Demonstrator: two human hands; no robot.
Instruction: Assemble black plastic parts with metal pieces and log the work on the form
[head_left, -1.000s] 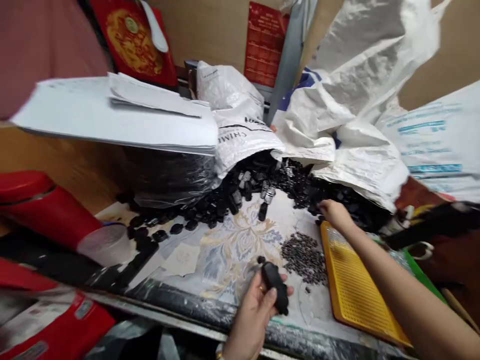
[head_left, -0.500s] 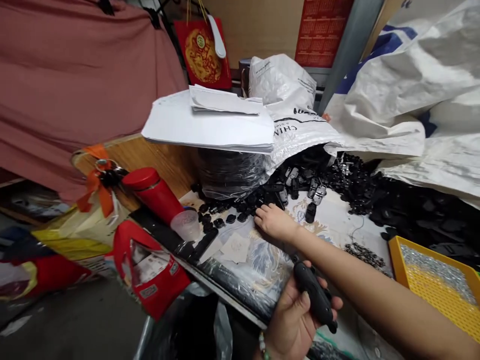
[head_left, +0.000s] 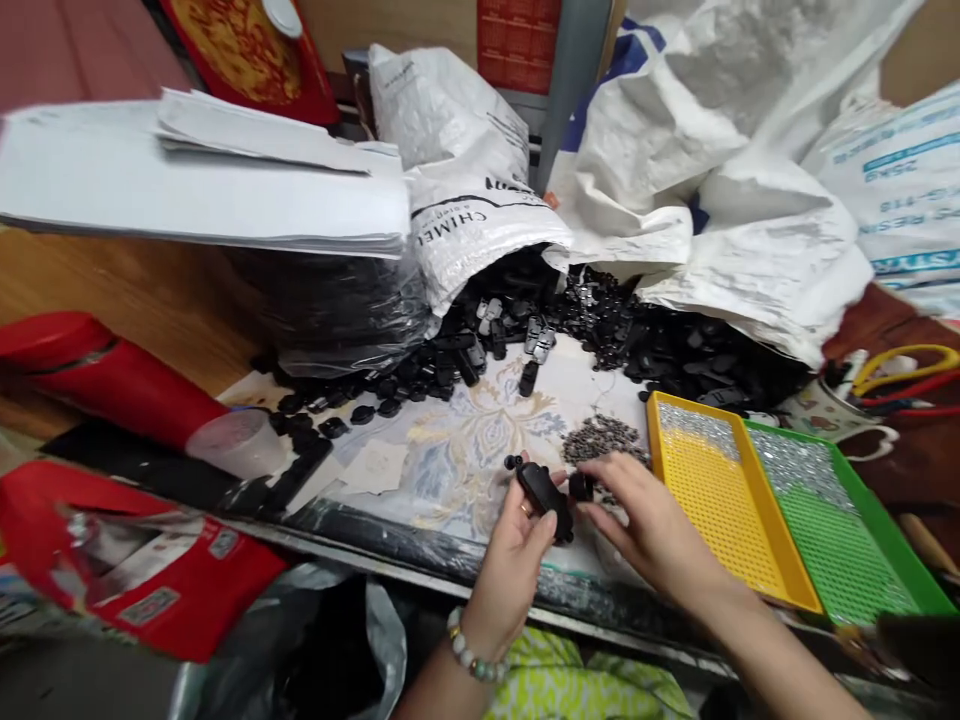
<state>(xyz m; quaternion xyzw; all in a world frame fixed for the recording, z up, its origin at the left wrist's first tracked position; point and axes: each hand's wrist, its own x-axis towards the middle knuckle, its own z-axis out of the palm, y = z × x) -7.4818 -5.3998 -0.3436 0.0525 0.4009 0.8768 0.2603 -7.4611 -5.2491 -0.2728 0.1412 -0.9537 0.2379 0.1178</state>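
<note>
My left hand (head_left: 510, 555), with a beaded bracelet on its wrist, grips an oblong black plastic part (head_left: 541, 498) above the table's front edge. Close beside it on the right, my right hand (head_left: 645, 515) pinches a small round black piece (head_left: 580, 487) between thumb and fingers. The two black pieces are very near each other; I cannot tell if they touch. Behind the hands lies a heap of small dark metal bits (head_left: 604, 440). Farther back, loose black plastic parts (head_left: 465, 350) spread over the patterned tabletop (head_left: 457, 460).
To the right stand a yellow tray (head_left: 739, 505) and a green tray (head_left: 847, 520) with small silvery pieces. White sacks (head_left: 480, 200) spill black parts at the back. A red flask (head_left: 112, 370), a clear cup (head_left: 238, 445) and stacked paper (head_left: 225, 195) are at left.
My right hand has come back from the black parts at the rear and now holds a small round piece beside my left hand. The view has swung to the right.
</note>
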